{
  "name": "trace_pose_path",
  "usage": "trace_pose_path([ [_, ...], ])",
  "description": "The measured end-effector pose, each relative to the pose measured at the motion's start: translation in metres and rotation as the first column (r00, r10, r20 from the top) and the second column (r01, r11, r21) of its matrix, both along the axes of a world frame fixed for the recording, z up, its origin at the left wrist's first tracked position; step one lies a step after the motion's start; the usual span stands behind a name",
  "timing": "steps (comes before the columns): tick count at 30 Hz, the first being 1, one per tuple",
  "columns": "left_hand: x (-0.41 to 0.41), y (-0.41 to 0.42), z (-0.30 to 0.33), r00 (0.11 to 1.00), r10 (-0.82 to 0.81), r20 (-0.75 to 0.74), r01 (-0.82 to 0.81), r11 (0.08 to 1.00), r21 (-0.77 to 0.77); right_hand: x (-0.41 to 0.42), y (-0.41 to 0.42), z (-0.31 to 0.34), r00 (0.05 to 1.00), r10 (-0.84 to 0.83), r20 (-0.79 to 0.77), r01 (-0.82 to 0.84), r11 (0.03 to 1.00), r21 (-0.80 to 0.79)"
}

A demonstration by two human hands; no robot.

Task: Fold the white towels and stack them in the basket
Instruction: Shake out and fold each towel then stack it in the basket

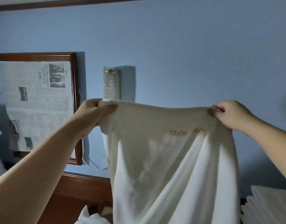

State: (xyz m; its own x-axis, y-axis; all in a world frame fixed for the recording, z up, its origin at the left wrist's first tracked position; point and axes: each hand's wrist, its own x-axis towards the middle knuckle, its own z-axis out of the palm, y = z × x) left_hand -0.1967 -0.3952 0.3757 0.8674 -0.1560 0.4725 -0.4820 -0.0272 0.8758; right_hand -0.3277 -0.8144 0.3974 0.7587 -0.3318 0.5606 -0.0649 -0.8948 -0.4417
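white towel [168, 159] held up before the blue wall [171, 46].
left hand [97, 112] and right hand [231, 113] each pinch a top corner, fingers curled on the cloth; gold lettering reads reversed near the top edge.

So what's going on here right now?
A person holds a white towel up in front of a blue wall, left hand and right hand each gripping a top corner. It hangs spread open, not yet folded, with gold HOTEL lettering showing reversed. Folded towels are stacked at lower right. No basket is in view.
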Motion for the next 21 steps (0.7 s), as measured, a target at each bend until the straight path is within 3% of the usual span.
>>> trace_pose_path([
  [3, -0.024, -0.039, 0.017, 0.988, -0.149, -0.044, 0.152, 0.986, 0.068, -0.003, 0.007, -0.031, 0.979, -0.127, -0.161, 0.129, 0.992, 0.001],
  [5, -0.035, -0.068, 0.024, 0.985, -0.168, -0.046, 0.172, 0.98, 0.1, -0.012, 0.031, -0.05, 0.972, -0.077, -0.22, 0.103, 0.989, 0.108],
  [8, -0.051, -0.114, 0.023, 0.978, -0.18, -0.107, 0.197, 0.965, 0.173, -0.039, 0.098, -0.079, 0.986, 0.126, -0.11, -0.07, 0.907, 0.415],
  [10, -0.06, -0.143, 0.015, 0.976, -0.181, -0.122, 0.208, 0.94, 0.27, -0.054, 0.144, -0.1, 0.977, 0.206, -0.049, -0.158, 0.866, 0.475],
  [13, -0.071, -0.176, 0.007, 0.99, -0.137, -0.02, 0.131, 0.878, 0.46, -0.048, 0.176, -0.126, 0.998, 0.052, 0.031, -0.061, 0.882, 0.467],
  [17, -0.088, -0.205, 0.013, 0.964, -0.234, 0.129, 0.099, 0.759, 0.644, -0.023, 0.155, -0.138, 0.97, -0.193, 0.146, 0.124, 0.915, 0.384],
  [21, -0.09, -0.215, 0.018, 0.942, -0.334, 0.028, 0.216, 0.671, 0.709, -0.022, 0.119, -0.14, 0.983, -0.127, 0.135, 0.079, 0.945, 0.317],
])
